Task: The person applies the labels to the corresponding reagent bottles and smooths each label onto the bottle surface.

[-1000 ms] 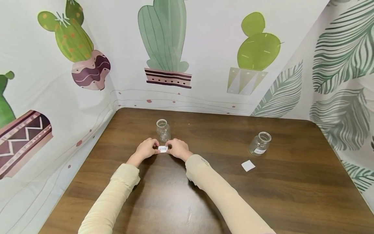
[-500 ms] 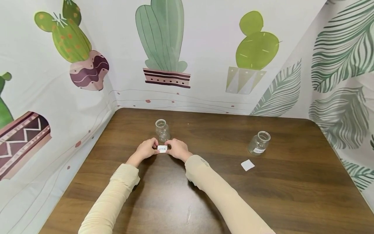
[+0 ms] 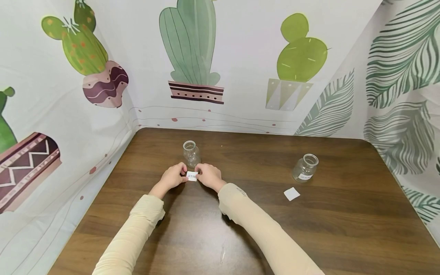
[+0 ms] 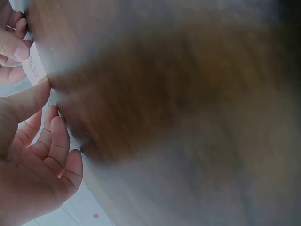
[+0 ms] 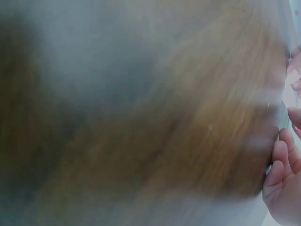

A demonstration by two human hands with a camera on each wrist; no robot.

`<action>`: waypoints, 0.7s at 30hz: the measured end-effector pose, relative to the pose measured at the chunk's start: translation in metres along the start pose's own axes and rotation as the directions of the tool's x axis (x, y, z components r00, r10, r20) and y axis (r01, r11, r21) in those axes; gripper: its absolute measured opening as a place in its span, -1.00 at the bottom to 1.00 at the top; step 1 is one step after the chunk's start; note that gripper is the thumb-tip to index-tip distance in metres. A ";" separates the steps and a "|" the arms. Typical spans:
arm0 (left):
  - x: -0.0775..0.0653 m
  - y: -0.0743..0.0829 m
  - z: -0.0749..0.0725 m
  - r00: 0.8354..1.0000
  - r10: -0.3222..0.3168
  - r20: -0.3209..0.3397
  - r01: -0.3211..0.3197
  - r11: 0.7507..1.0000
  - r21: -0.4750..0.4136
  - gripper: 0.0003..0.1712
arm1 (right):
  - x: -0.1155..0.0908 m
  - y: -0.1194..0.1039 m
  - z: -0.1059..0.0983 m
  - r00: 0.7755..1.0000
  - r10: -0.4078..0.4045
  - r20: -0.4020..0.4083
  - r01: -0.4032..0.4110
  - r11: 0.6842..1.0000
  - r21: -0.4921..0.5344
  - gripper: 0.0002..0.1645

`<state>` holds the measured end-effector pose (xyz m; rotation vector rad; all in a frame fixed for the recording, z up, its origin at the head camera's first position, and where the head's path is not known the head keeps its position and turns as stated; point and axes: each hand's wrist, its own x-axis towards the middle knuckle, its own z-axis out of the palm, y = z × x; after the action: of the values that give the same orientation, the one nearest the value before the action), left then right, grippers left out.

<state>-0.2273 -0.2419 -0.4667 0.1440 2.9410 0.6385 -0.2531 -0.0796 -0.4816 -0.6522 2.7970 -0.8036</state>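
Two hands in cream sleeves meet over a dark wood counter (image 3: 220, 233), the left hand (image 3: 172, 176) and right hand (image 3: 209, 176) each pinching one side of a small white label (image 3: 191, 176) printed with dark characters. The label sits between them, just in front of an open clear glass jar (image 3: 190, 154) standing upright toward the back; whether it touches the glass cannot be told. Well to the right, a second glass jar (image 3: 305, 167) bears a similar white tag (image 3: 304, 177) low on its front, with a white paper square (image 3: 291, 194) lying near it. A cactus-print backdrop (image 3: 247, 49) rises behind.
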 end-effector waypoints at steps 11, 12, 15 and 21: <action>-0.006 -0.002 -0.002 0.999 0.049 -0.016 -0.050 0.996 -0.075 -0.74 | -0.006 -0.003 -0.003 0.999 0.007 -0.040 -0.002 0.992 0.129 -0.91; -0.007 -0.002 -0.002 0.998 0.055 -0.020 -0.057 0.994 -0.090 -0.75 | -0.007 -0.002 -0.003 0.999 0.000 -0.044 0.007 0.988 0.154 -0.91; -0.011 -0.001 -0.003 0.997 0.062 -0.040 -0.067 0.986 -0.152 -0.79 | -0.008 0.001 -0.005 0.999 -0.016 -0.038 0.027 0.957 0.288 -0.92; -0.022 0.008 -0.005 0.989 0.073 -0.131 -0.106 0.957 -0.269 -0.83 | -0.013 0.004 -0.009 1.000 0.003 -0.010 0.003 0.851 0.525 -0.92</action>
<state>-0.2063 -0.2394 -0.4566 0.2182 2.9307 1.0977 -0.2454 -0.0668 -0.4754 -0.5419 2.3996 -1.4942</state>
